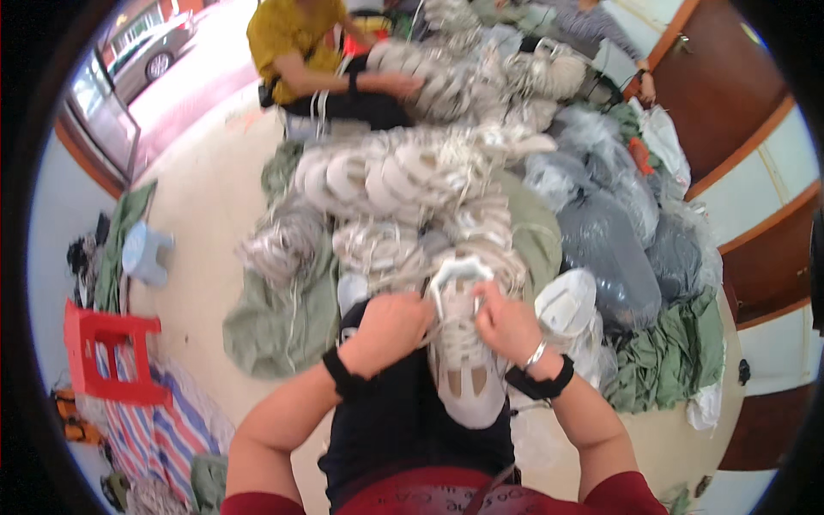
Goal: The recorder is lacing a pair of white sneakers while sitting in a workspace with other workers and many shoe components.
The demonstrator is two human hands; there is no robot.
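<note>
A beige shoe upper with cut-out panels and crossed laces lies over my dark-trousered lap, its toe toward me and its white-lined collar away. My left hand is closed at the upper's left edge, and a pale shoelace runs into its fingers. On the opposite edge, my right hand pinches close to the eyelets; what its fingertips hold is too small to make out. Dark bands circle both wrists. Just beyond the upper, bundles of similar beige uppers are stacked in rows.
A co-worker in a yellow top handles more uppers at the far side. Grey plastic bags and green cloth are heaped on the right. On the left stand a red stool and a small blue stool. Brown doors line the right wall.
</note>
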